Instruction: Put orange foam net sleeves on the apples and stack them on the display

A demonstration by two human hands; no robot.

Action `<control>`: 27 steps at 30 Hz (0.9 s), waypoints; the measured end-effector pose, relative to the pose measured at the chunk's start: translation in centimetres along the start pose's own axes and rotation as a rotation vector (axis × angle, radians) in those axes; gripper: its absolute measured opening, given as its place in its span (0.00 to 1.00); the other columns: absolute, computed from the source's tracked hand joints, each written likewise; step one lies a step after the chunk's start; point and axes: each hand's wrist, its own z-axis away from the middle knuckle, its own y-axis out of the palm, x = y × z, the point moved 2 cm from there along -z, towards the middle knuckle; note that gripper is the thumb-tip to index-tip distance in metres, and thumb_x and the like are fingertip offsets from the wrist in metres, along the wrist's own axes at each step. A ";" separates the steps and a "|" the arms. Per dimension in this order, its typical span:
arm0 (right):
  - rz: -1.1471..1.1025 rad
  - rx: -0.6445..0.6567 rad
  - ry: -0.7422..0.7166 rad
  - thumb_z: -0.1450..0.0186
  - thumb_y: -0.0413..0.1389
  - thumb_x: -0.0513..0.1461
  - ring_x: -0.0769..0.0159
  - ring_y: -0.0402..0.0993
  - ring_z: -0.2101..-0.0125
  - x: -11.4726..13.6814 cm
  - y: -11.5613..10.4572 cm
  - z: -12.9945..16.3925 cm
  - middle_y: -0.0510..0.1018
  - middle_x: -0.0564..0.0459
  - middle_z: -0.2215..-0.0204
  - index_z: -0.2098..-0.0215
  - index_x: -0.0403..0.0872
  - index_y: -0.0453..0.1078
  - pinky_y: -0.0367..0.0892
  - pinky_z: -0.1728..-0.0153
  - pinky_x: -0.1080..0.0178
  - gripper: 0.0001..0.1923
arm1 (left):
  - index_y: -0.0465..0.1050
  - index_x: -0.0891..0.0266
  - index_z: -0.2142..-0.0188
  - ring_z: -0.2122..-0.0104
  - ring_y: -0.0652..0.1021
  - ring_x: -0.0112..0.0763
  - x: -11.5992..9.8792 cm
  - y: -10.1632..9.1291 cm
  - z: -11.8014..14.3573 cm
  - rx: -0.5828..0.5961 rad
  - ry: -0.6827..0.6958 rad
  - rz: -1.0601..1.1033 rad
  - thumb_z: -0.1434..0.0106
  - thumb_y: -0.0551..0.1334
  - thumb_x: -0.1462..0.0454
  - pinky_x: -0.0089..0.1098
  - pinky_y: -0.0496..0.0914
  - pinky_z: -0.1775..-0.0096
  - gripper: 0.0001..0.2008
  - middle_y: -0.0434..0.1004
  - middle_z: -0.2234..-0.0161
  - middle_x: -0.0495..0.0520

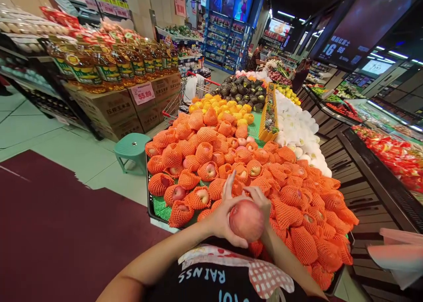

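Between my hands is a large pinkish-red apple [247, 221], bare of any net sleeve. My left hand [221, 218] grips it from the left, with the thumb beneath and the fingers reaching up along its far side. On the right, my right hand [261, 200] curls its fingers against the apple's back and upper side, partly hidden by the fruit. Just below and beyond both hands spreads a heap of apples in orange foam nets [188, 178]. A few have their skin showing, among them a bare apple [242, 141].
Yellow fruit [218, 106] and dark-skinned fruit in nets [241, 90] lie farther back, with white-wrapped fruit [294, 121] to the right. A green stool [132, 145] stands left of the display. Oil bottles [110, 68] sit on cartons. Two people are in the distance.
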 end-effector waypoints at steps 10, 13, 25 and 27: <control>-0.349 -0.153 0.262 0.32 0.59 0.45 0.56 0.77 0.62 -0.1 -1.6 3.8 0.80 0.50 0.64 0.62 0.51 0.73 0.73 0.57 0.53 0.07 | 0.75 0.64 0.49 0.38 0.67 0.61 2.3 -0.7 1.1 -0.059 0.000 -0.233 0.56 0.76 0.47 0.59 0.58 0.35 0.39 0.65 0.39 0.69; -0.246 -0.215 0.145 0.31 0.59 0.43 0.60 0.77 0.64 0.8 -2.7 4.1 0.80 0.52 0.67 0.63 0.50 0.73 0.73 0.59 0.57 0.06 | 0.73 0.64 0.48 0.39 0.70 0.59 2.2 -0.2 1.2 -0.071 0.034 -0.420 0.59 0.78 0.51 0.57 0.62 0.36 0.40 0.67 0.40 0.68; -0.191 -0.118 -0.453 0.31 0.59 0.31 0.63 0.82 0.65 4.4 -1.8 6.8 0.84 0.50 0.64 0.45 0.53 0.74 0.79 0.63 0.62 0.19 | 0.61 0.65 0.39 0.41 0.74 0.53 5.7 0.4 3.1 -0.380 0.056 -0.530 0.45 0.69 0.61 0.53 0.70 0.41 0.36 0.71 0.42 0.69; -0.249 -0.002 -0.559 0.31 0.58 0.32 0.60 0.83 0.59 4.8 -1.6 7.0 0.85 0.47 0.58 0.38 0.52 0.70 0.80 0.57 0.59 0.24 | 0.59 0.64 0.37 0.40 0.73 0.52 6.4 0.1 3.6 -0.469 0.059 -0.483 0.43 0.66 0.61 0.53 0.67 0.39 0.35 0.71 0.42 0.68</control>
